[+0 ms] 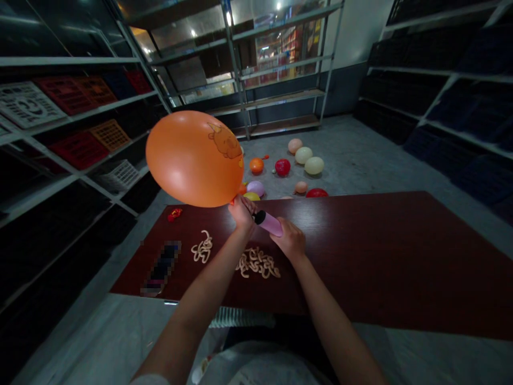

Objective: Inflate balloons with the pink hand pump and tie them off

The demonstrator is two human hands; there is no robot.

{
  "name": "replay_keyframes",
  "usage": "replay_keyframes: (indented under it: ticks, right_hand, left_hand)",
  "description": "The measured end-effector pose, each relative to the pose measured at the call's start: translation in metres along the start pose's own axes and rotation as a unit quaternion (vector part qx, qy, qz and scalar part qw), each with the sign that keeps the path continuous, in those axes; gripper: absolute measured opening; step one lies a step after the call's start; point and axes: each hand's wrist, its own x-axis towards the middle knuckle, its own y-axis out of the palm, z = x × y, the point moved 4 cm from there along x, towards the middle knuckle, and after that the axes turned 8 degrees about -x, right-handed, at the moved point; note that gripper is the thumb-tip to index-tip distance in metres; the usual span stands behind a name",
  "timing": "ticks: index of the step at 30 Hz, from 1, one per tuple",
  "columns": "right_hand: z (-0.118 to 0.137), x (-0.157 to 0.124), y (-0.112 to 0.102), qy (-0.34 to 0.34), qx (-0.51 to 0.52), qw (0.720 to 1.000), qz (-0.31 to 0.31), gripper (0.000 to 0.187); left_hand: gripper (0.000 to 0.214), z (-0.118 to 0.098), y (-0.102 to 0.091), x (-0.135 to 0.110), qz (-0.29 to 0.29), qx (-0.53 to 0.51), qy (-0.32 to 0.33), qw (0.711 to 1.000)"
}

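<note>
A large inflated orange balloon (192, 160) with a cartoon animal printed on it rises at the upper left of my hands. My left hand (242, 211) is closed around its neck, at the black end of a balloon pump. My right hand (290, 238) grips the pink barrel of that balloon pump (270, 223). Below the hands, a heap of pale curled strips (258, 262) lies on the dark red-brown table (360, 246). A smaller bunch of the same strips (202, 247) sits farther left.
On the table's left side are a pixelated dark object (162, 267) and a small red-orange piece (175, 214). Several inflated balloons, among them a red one (282, 167), rest on the floor beyond. Shelves with plastic crates (64, 96) stand left; empty metal racks (276, 101) stand behind.
</note>
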Motion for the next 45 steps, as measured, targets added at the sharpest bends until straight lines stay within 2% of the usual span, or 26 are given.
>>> replay_keyframes:
  ticks: [4,9,12,15,19,24,29,32,35,38,42,45]
  right_hand:
    - [0.003,-0.002,0.001,-0.041,-0.022,0.999,-0.006,0.036]
    - [0.002,-0.002,-0.002,-0.063,-0.05,0.997,-0.003,0.033]
    - [0.004,0.001,-0.004,-0.063,-0.054,0.996,-0.009,0.033]
    - [0.005,0.001,-0.003,-0.063,-0.033,0.997,0.001,0.034]
    - [-0.001,-0.001,-0.001,-0.039,-0.011,0.999,0.002,0.038]
    - [-0.009,-0.002,-0.002,-0.001,-0.003,1.0,0.005,0.039]
    - [-0.01,0.0,-0.005,0.013,-0.017,1.0,0.01,0.041]
    - [-0.009,0.001,-0.008,0.015,-0.029,0.999,0.011,0.04]
    - [-0.005,0.001,-0.009,0.011,-0.042,0.999,0.01,0.039]
    - [0.002,0.0,-0.008,-0.012,-0.06,0.998,0.001,0.037]
    - [0.009,-0.001,-0.007,-0.053,-0.073,0.996,0.001,0.035]
    - [0.014,-0.001,-0.006,-0.068,-0.07,0.995,0.018,0.036]
  left_hand:
    - [0.045,-0.026,-0.009,0.014,-0.027,-0.011,0.007,1.0]
    - [0.045,-0.075,-0.015,0.037,-0.044,-0.024,0.012,0.999]
    - [0.049,-0.104,-0.012,0.048,-0.022,-0.03,0.016,0.999]
    - [0.053,-0.119,-0.006,0.05,0.0,-0.028,0.034,0.999]
    - [0.054,-0.108,0.007,0.042,0.026,-0.031,0.052,0.998]
    - [0.055,-0.053,0.021,0.026,0.041,-0.022,0.034,0.998]
    - [0.05,0.007,0.014,0.007,0.022,-0.005,-0.007,1.0]
    - [0.049,0.022,0.006,0.001,0.0,-0.007,-0.024,1.0]
    - [0.048,0.017,0.002,0.003,-0.018,-0.011,-0.038,0.999]
    - [0.048,-0.001,-0.003,0.01,-0.036,-0.017,-0.043,0.998]
    - [0.05,-0.037,-0.014,0.024,-0.065,-0.034,-0.034,0.997]
    - [0.05,-0.071,-0.02,0.036,-0.054,-0.035,-0.02,0.998]
